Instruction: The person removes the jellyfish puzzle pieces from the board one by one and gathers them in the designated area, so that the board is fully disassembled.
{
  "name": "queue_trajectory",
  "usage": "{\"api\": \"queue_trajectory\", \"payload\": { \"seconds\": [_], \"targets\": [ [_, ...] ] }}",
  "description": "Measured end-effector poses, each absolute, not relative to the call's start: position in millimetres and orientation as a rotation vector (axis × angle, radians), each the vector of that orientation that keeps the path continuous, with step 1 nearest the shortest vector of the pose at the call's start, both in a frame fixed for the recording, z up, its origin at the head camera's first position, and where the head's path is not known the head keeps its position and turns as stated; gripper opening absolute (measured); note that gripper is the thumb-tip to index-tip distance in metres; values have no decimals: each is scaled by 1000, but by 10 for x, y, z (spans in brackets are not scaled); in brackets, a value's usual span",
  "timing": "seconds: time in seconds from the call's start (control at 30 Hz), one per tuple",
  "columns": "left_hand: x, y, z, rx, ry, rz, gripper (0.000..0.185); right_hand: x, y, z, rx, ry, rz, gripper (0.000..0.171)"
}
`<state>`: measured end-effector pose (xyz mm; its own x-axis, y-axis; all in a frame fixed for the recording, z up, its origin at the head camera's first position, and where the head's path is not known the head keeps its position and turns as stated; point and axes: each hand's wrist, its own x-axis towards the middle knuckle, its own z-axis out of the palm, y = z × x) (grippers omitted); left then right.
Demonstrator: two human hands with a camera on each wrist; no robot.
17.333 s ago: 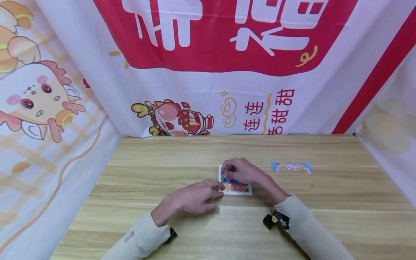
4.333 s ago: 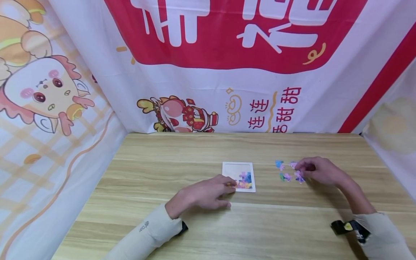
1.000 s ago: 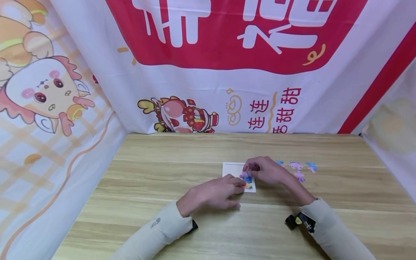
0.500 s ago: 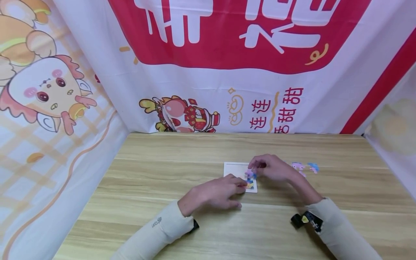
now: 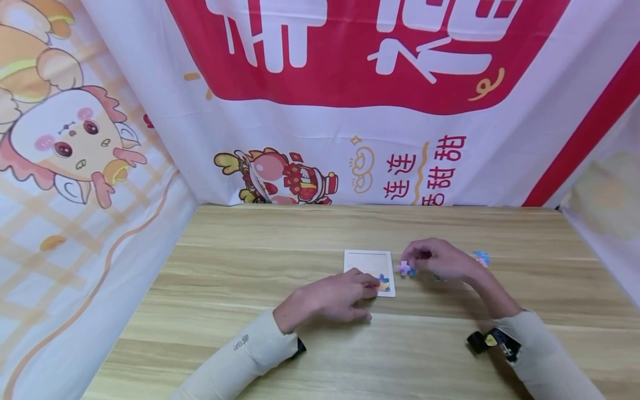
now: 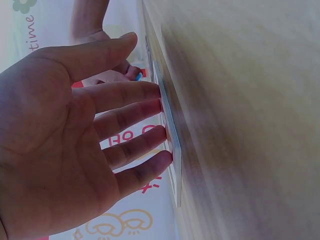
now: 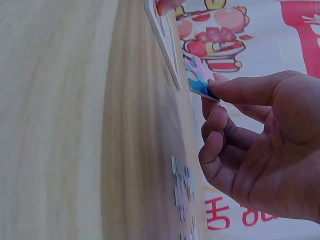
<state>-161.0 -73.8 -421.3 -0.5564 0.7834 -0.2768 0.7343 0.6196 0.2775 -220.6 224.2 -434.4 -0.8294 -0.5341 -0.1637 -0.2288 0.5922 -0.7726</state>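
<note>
A white puzzle tray (image 5: 367, 254) lies flat on the table with a few joined puzzle pieces (image 5: 384, 283), blue and yellow, in its lower right corner. My left hand (image 5: 332, 297) rests its fingertips on the tray's lower part, covering some of it. In the left wrist view those fingers (image 6: 130, 92) are nearly straight against the tray. Just right of the tray, my right hand (image 5: 440, 258) pinches a pink and blue puzzle piece (image 5: 404, 268) between thumb and index finger. The right wrist view shows this piece (image 7: 199, 80) held above the table, the other fingers curled.
Loose puzzle pieces lie right of the tray, including a blue and pink one (image 5: 482, 257) beyond the right hand; the right hand and forearm partly hide others. The right wrist view shows several pieces (image 7: 182, 192) lying flat. A printed cloth (image 5: 300, 128) hangs behind the wooden table (image 5: 280, 239).
My right hand has lifted the pink and blue puzzle piece out of the tray and carried it right. Fewer pieces sit in the tray than earlier. The left hand stays on the tray.
</note>
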Motion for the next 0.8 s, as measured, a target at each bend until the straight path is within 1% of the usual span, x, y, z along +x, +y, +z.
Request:
{"api": "queue_trajectory", "payload": {
  "seconds": [0.5, 0.8],
  "targets": [
    [-1610, -741, -4220, 1201, 2473, 188, 59, -2155, 2564, -4309, -551, 2497, -1076, 17],
    [-1610, -736, -4218, 1188, 2470, 201, 58, -2127, 2738, -4263, -525, 2469, -1122, 21]
  ]
}}
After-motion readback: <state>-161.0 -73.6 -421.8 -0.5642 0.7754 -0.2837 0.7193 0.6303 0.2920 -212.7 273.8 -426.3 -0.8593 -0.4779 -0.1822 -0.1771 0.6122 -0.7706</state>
